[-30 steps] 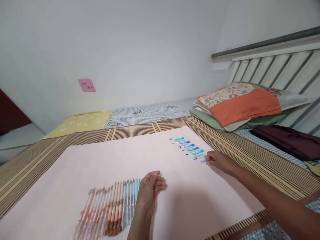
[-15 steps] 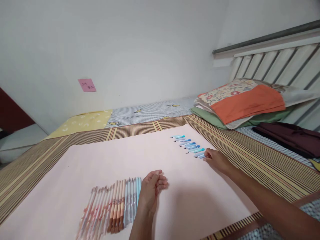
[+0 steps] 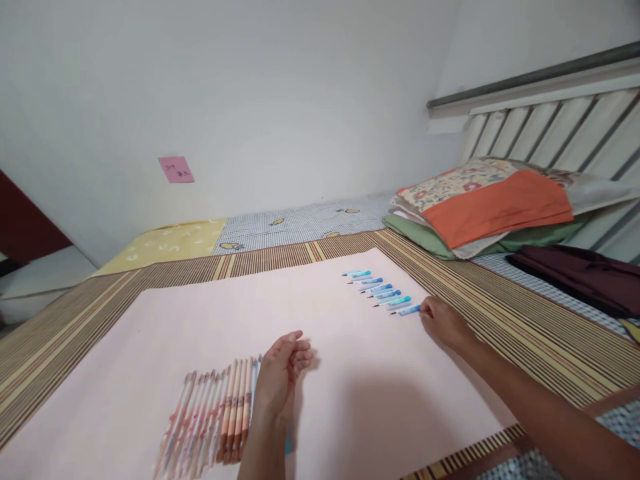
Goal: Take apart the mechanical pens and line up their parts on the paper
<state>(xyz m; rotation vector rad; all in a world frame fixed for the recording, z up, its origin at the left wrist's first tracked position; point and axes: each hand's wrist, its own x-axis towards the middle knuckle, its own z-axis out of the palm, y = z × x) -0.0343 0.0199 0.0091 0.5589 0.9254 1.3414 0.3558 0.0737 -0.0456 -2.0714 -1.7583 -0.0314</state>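
My right hand (image 3: 440, 319) is closed in a pinch at the right end of a blue pen (image 3: 410, 310), the nearest in a slanting column. Several more short blue and teal pens (image 3: 383, 289) lie behind it, dark tips to the left. My left hand (image 3: 285, 363) hovers with loosely curled fingers apart and nothing in them. Beneath and left of it is a row of long pens, peach-and-brown ones (image 3: 235, 407) beside clear ones with pink-red patterns (image 3: 193, 420). My left hand and forearm cover most of the blue pens at that row's right end.
Everything lies on a pale pink sheet (image 3: 340, 400) over a striped mat (image 3: 520, 320) on a bed. Folded bedding (image 3: 510, 207) and dark maroon cloth (image 3: 575, 273) sit at the right, near a white slatted headboard (image 3: 550, 133). A pink note (image 3: 176, 169) hangs on the wall.
My right hand has shifted slightly right, uncovering more of the nearest blue pen. My left hand has moved left, over the blue end of the long pen row.
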